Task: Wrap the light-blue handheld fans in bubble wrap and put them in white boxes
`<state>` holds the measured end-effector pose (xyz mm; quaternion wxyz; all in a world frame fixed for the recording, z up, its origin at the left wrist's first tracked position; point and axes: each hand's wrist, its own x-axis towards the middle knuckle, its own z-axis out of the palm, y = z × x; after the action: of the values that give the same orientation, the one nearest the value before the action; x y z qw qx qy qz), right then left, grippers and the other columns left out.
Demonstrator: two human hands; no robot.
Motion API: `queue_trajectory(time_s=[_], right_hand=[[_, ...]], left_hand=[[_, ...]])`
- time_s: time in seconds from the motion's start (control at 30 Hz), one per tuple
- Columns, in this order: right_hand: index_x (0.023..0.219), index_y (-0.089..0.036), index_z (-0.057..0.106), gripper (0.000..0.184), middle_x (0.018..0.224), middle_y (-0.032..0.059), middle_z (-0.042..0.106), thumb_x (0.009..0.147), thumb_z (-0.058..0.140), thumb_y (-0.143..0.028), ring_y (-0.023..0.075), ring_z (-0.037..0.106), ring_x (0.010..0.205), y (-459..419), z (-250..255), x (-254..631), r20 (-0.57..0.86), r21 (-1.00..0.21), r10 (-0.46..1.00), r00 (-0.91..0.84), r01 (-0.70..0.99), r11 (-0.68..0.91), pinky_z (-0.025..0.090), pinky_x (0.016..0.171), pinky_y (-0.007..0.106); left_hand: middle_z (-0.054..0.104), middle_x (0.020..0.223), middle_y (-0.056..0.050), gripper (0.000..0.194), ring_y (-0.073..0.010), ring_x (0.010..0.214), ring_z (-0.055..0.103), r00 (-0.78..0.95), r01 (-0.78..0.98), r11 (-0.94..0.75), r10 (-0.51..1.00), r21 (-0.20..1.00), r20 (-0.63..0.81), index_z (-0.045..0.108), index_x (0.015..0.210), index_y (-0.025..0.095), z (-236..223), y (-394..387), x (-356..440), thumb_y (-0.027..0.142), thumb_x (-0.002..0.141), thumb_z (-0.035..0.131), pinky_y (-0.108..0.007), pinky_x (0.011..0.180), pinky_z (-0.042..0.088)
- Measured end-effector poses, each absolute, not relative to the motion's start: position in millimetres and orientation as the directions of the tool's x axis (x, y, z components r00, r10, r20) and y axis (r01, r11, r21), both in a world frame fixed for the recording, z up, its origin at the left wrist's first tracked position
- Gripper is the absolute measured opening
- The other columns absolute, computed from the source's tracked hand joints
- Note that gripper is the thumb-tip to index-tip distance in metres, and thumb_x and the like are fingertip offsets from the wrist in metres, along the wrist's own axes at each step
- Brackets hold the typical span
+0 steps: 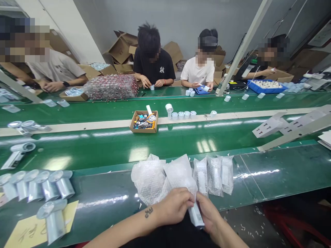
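My left hand (178, 206) is closed, its fingers pinching the mouth of a bubble-wrap bag (181, 168). My right hand (208, 210) wraps around the side of a pale grey handle (196, 215), which sticks out of the bag's mouth toward me. The rest of that item is inside the bag, blurred by the wrap. Left of it lies a pile of bubble-wrap bags (148, 179). Several bubble-wrapped pale pieces (214, 176) lie in a row just right of the bag.
Silver hair-dryer-shaped units (62, 182) line the bench at left, one (54, 218) on yellow paper (23, 232). A green conveyor (98, 148) runs beyond, with a carton of small parts (143, 130) and white round pieces (181, 115). Co-workers (155, 65) sit opposite. A metal post (297, 132) slants at right.
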<state>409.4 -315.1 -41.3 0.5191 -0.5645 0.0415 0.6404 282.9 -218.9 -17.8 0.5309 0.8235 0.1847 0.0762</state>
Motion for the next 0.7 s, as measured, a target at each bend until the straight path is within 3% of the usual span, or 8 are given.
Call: queue_trajectory(time_s=[0.13, 0.2, 0.23, 0.3, 0.4, 0.53, 0.6, 0.7], right_hand=[[0.068, -0.022, 0.057, 0.031, 0.062, -0.0023, 0.056, 0.068, 0.070, -0.050, 0.0160, 0.052, 0.063, -346, -27, 420, -0.671, -0.739, 0.672, 0.313, -0.354, -0.572, 0.042, 0.056, 0.026], [0.059, -0.022, 0.053, 0.041, 0.059, -0.0035, 0.051, 0.066, 0.073, -0.056, 0.0145, 0.047, 0.061, -365, -12, 439, -0.609, -0.790, 0.729, 0.313, -0.158, -0.592, 0.040, 0.057, 0.026], [0.059, -0.022, 0.053, 0.043, 0.060, -0.0034, 0.051, 0.065, 0.074, -0.059, 0.0147, 0.048, 0.063, -373, -4, 448, -0.618, -0.785, 0.730, 0.292, -0.173, -0.595, 0.042, 0.060, 0.026], [0.074, -0.024, 0.062, 0.045, 0.072, -0.0012, 0.060, 0.067, 0.070, -0.067, 0.0180, 0.056, 0.072, -380, 8, 462, -0.724, -0.678, 0.651, 0.227, -0.407, -0.612, 0.047, 0.068, 0.029], [0.102, -0.025, 0.065, 0.057, 0.092, 0.0057, 0.069, 0.068, 0.066, -0.071, 0.0256, 0.064, 0.090, -371, 11, 464, -0.850, -0.423, 0.522, 0.065, -0.675, -0.605, 0.050, 0.076, 0.038], [0.095, -0.018, 0.068, 0.041, 0.083, 0.0055, 0.073, 0.059, 0.081, -0.034, 0.0264, 0.067, 0.085, -340, -16, 451, -0.755, -0.568, 0.655, 0.030, -0.529, -0.631, 0.051, 0.078, 0.035], [0.101, -0.018, 0.066, 0.044, 0.086, 0.0059, 0.073, 0.061, 0.076, -0.030, 0.0277, 0.067, 0.085, -323, -39, 449, -0.718, -0.661, 0.683, 0.137, -0.444, -0.605, 0.052, 0.077, 0.036], [0.131, -0.019, 0.049, 0.068, 0.113, 0.0119, 0.070, 0.068, 0.069, -0.038, 0.0314, 0.065, 0.105, -303, -79, 452, -0.531, -0.844, 0.733, 0.426, -0.195, -0.499, 0.050, 0.089, 0.040]], left_hand=[[0.055, 0.065, 0.003, 0.009, -0.0117, 0.062, 0.047, 0.767, 0.420, 0.082, 0.500, 0.904, -0.402, 0.062, 0.073, 0.016, -3, -208, 293, 0.019, 0.076, 0.054, -0.023, 0.061, 0.037], [0.047, 0.058, 0.006, 0.009, -0.0099, 0.056, 0.039, 0.728, 0.430, 0.224, 0.487, 0.875, -0.482, 0.061, 0.072, 0.015, 5, -204, 291, 0.022, 0.074, 0.056, -0.022, 0.056, 0.031], [0.044, 0.057, 0.006, 0.009, -0.0093, 0.055, 0.037, 0.737, 0.418, 0.254, 0.467, 0.872, -0.489, 0.060, 0.071, 0.015, 9, -205, 291, 0.023, 0.073, 0.057, -0.022, 0.054, 0.030], [0.045, 0.058, 0.006, 0.009, -0.0093, 0.055, 0.038, 0.801, 0.363, 0.249, 0.409, 0.898, -0.437, 0.061, 0.071, 0.016, 20, -213, 292, 0.023, 0.073, 0.056, -0.021, 0.054, 0.031], [0.056, 0.067, 0.002, 0.009, -0.0125, 0.067, 0.052, 0.955, 0.166, 0.081, 0.234, 0.983, -0.181, 0.060, 0.068, 0.018, 33, -234, 302, 0.020, 0.075, 0.054, -0.022, 0.067, 0.042], [0.064, 0.075, -0.001, 0.015, -0.0151, 0.080, 0.061, 0.998, -0.041, -0.087, -0.042, 0.995, 0.037, 0.060, 0.068, 0.021, 24, -243, 316, 0.023, 0.081, 0.054, -0.022, 0.080, 0.046], [0.068, 0.079, -0.002, 0.017, -0.0154, 0.080, 0.063, 0.994, 0.077, -0.187, 0.084, 0.979, -0.062, 0.064, 0.075, 0.021, 6, -230, 312, 0.027, 0.086, 0.052, -0.022, 0.077, 0.048], [0.071, 0.085, -0.007, 0.026, -0.0194, 0.080, 0.065, 0.788, 0.496, -0.339, 0.562, 0.799, -0.251, 0.066, 0.085, 0.018, -31, -199, 285, 0.025, 0.092, 0.042, -0.029, 0.077, 0.050]])
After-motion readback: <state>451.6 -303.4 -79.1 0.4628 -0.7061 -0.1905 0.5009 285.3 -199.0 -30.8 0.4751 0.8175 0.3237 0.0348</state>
